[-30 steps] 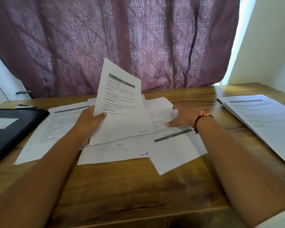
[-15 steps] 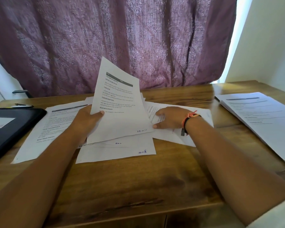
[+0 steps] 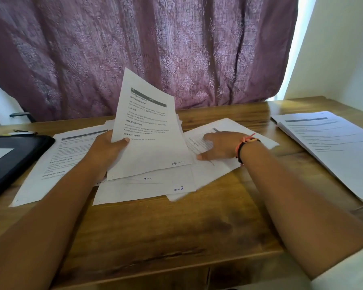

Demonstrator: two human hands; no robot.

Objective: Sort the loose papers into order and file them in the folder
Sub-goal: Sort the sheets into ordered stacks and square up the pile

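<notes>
The sheet (image 3: 149,132), marked page 10, stands tilted over the loose papers (image 3: 138,191), its left edge pinched by the left hand (image 3: 107,147). Right of the sheet, the right hand (image 3: 220,147) presses flat, fingers straight, on another page (image 3: 228,124). The folder (image 3: 15,158) lies far left of the sheet, a stack (image 3: 331,147) far right. Sorting seems under way; next, that page's number needs reading and ordering.

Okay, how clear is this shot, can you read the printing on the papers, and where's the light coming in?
Head view: headings on the raised sheet in the left hand read clearly; the flat sheet under the right hand is smeared with blur; daylight blows out the gap right of the curtain.
</notes>
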